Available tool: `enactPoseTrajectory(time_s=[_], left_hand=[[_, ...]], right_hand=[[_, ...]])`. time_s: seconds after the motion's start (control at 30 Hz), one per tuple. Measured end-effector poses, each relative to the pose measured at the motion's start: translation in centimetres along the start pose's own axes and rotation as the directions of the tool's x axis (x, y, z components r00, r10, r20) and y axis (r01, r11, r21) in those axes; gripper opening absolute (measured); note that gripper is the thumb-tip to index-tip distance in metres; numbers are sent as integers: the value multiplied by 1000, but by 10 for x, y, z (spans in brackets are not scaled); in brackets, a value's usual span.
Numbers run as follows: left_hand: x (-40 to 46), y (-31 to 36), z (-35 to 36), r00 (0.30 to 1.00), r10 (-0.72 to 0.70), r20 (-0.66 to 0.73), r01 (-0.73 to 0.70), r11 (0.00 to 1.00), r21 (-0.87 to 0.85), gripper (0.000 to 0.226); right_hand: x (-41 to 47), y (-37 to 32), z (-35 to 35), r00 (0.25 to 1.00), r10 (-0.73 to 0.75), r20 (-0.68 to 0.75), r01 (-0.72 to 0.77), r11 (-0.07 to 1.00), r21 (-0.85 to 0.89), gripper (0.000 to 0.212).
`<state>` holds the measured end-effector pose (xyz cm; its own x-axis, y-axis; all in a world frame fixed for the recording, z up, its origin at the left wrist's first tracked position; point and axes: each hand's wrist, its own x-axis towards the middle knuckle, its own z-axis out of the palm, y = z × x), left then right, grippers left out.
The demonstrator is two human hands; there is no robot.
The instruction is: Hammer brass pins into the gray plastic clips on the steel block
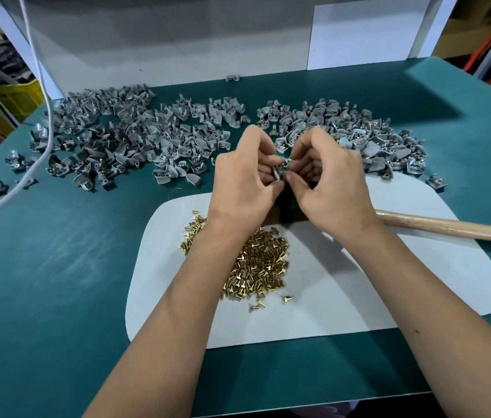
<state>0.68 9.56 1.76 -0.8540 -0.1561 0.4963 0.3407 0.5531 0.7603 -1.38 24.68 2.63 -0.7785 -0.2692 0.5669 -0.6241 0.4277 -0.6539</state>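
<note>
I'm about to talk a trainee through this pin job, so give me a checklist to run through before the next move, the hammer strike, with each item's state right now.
1. Clip in hand: ok. Both the left hand and right hand pinch one gray plastic clip.
2. Pin seated in that clip: cannot tell; fingers hide it.
3. Clip resting on the steel block: not ok; the clip is held above it, and the block is mostly hidden under the hands.
4. Hammer ready: not ok. Its wooden handle lies on the white mat, ungripped.
5. Brass pin supply: ok; the pile of brass pins sits on the mat.
</note>
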Motion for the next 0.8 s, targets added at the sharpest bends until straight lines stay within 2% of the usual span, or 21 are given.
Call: enactPoseTrajectory(time_s=[0.13,0.43,0.53,0.63,0.8], left_hand=[[0,-2,-7,999,-35,-17,34,996,-78,55],[1,0,-10,996,-86,20,88,975,-204,53],[0,1,-11,990,-124,63,137,939,-316,52],[0,1,-9,990,-105,97,132,935,-329,50],[0,1,-2,992,-121,19,120,931,-345,35]], right_hand=[[1,2,-5,999,-45,19,45,999,18,26],[5,8,-8,986,-168,-2,166,978,-128,10],[6,9,-7,987,-158,-20,155,981,-119,7],[5,10,-6,991,-133,-32,128,983,-131,6],[5,9,-5,994,-91,-67,83,991,-109,6]])
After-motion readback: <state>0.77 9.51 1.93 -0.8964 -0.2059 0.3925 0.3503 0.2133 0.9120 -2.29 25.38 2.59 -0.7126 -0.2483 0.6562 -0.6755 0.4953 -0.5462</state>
